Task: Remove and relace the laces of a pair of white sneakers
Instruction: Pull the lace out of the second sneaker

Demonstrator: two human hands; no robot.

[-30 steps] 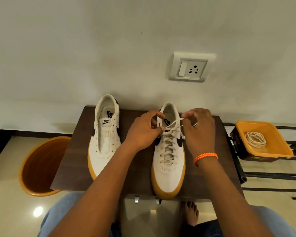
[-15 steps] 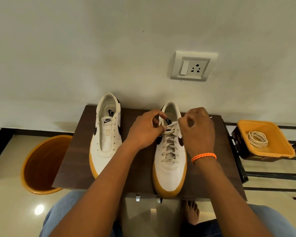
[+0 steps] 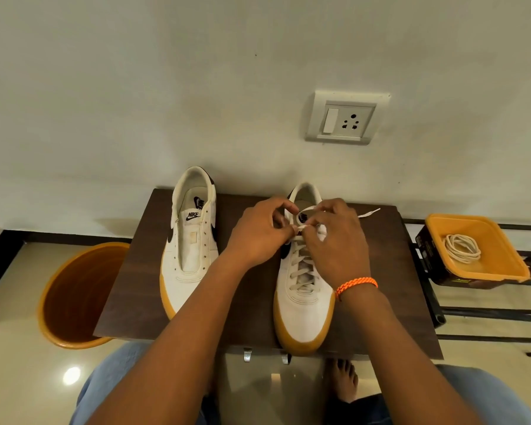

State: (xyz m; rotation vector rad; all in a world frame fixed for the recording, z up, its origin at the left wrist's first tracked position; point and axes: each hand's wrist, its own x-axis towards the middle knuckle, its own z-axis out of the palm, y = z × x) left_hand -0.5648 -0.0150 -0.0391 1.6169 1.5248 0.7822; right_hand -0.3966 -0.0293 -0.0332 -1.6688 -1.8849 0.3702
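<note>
1. An orange bucket (image 3: 74, 297) stands on the shiny floor at the far left, partly tucked under the left edge of the table.
2. The dark wooden table (image 3: 135, 286) sits against the pale wall and carries both sneakers side by side, toes toward the person.
3. The left sneaker (image 3: 190, 250) is white with a tan sole and a dark side mark. Its eyelets are bare and its tongue lies flat.
4. The left hand (image 3: 255, 237) hovers over the top of the other shoe, fingers curled, thumb and forefinger pinching a strand of lace at the upper eyelets.
5. The right sneaker (image 3: 304, 299) stands near the middle of the table, its toe reaching the near edge. Its lace (image 3: 302, 265) is threaded in crossed rows up most of the front.
6. The right hand (image 3: 337, 240), with an orange wristband (image 3: 356, 285), is just beside the left hand, almost touching it. Its fingers are bent and pinch the lace near the tongue; one loose lace end sticks out to the right past the knuckles.
7. A wall socket (image 3: 345, 118) is set in the wall above the shoes.
8. An orange tray (image 3: 442, 223) rests on a dark box on a metal rack at the right, holding a coiled spare lace (image 3: 462, 248).
9. A bare foot (image 3: 345, 381) shows on the floor below the table.
</note>
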